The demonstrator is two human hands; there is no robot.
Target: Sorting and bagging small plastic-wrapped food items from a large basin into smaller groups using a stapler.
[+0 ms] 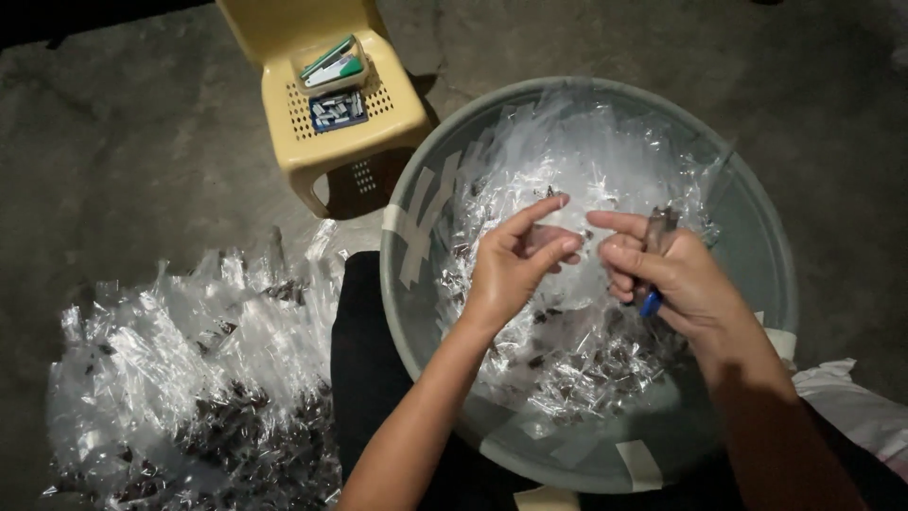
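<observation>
Clear plastic packets [577,189], small and crinkled with dark bits inside, fill a grey round basin [771,255] resting on the person's lap, and over them the left hand [515,265] pinches one thin clear packet between thumb and forefinger. Just right of it, the right hand [672,274] has its grip curled shut around a small blue-handled tool [651,303]. Left on the concrete floor [123,161] lies a heap of filled packets [189,378], and far behind stands a yellow plastic stool [331,104] carrying a little box [338,110].

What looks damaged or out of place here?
The grey basin looks patched: pale tape strips run across its rim in several spots. Nothing else stands out; clear packets lie heaped on the floor beside it.
</observation>
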